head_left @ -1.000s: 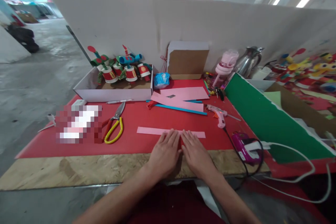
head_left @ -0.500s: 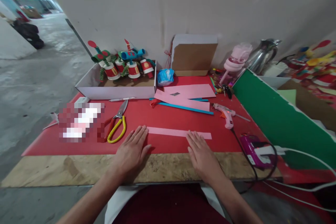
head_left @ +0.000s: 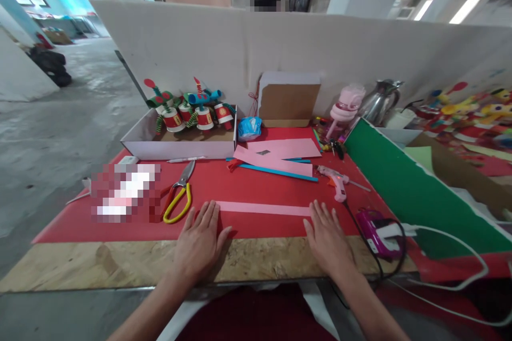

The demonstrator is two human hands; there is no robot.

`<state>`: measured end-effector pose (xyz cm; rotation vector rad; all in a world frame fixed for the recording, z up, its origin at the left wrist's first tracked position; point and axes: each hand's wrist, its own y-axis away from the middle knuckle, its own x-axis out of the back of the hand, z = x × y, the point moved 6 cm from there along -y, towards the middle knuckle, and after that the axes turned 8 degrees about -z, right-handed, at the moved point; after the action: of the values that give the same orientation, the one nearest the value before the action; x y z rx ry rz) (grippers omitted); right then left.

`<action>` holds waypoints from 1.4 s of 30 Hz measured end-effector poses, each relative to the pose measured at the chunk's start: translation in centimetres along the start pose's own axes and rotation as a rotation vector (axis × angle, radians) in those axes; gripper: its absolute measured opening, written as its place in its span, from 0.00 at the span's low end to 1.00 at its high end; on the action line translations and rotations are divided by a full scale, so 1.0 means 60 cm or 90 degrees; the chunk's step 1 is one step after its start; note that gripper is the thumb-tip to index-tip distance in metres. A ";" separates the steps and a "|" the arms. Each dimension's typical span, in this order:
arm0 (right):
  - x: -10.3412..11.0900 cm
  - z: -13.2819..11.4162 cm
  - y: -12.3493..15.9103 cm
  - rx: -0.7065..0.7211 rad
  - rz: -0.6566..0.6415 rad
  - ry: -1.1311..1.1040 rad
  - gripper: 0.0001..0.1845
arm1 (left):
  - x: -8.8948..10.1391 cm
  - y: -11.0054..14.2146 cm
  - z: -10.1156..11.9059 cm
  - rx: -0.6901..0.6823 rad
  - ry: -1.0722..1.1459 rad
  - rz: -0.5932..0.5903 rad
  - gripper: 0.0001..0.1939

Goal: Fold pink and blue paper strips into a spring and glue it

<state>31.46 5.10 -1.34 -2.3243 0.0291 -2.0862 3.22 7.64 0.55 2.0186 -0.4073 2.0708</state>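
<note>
A long pink paper strip (head_left: 264, 208) lies flat on the red sheet (head_left: 224, 186) that covers the table. My left hand (head_left: 199, 242) rests palm down, fingers spread, its fingertips at the strip's left end. My right hand (head_left: 328, 237) lies flat the same way, fingertips at the strip's right end. Neither hand holds anything.
Yellow-handled scissors (head_left: 178, 196) lie left of my left hand. A pink glue gun (head_left: 335, 179) and a purple plug block (head_left: 374, 226) with cables sit at the right. Behind are pink sheets (head_left: 280, 152), a white box (head_left: 176, 141) of paper-cup figures, a green board (head_left: 404, 186).
My hands have slid apart along the pink strip, from touching at its middle to its two ends. The view has also shifted slightly.
</note>
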 end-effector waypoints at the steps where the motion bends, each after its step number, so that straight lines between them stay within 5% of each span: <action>1: 0.006 -0.010 -0.001 -0.008 0.001 -0.001 0.32 | 0.006 -0.002 0.001 0.004 -0.005 0.002 0.28; 4: 0.017 -0.078 -0.005 0.062 -0.059 -0.043 0.33 | 0.027 -0.015 0.009 0.003 -0.020 0.013 0.25; 8: 0.013 -0.168 -0.008 0.223 -0.210 -0.107 0.32 | 0.018 -0.027 0.050 -0.146 0.007 -0.043 0.24; 15: 0.015 -0.125 -0.034 0.203 -0.287 -0.103 0.31 | -0.005 -0.036 0.038 -0.182 0.060 -0.084 0.27; 23: 0.018 -0.187 -0.086 0.304 -0.213 -0.126 0.31 | 0.037 -0.241 -0.013 -0.042 0.054 -0.065 0.15; 27: 0.000 -0.200 -0.094 0.344 -0.175 -0.110 0.32 | 0.028 -0.284 -0.003 0.017 -0.006 -0.058 0.14; 35: -0.003 -0.196 -0.092 0.347 -0.135 -0.112 0.32 | 0.058 -0.261 -0.023 0.043 -0.027 -0.024 0.14; 42: -0.005 -0.193 -0.099 0.353 -0.156 -0.112 0.33 | 0.090 -0.112 -0.117 0.110 -0.029 0.015 0.16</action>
<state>19.91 11.03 -0.21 -2.2159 -0.7654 -1.6670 -1.23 16.19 6.13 2.1700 -0.2698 2.1446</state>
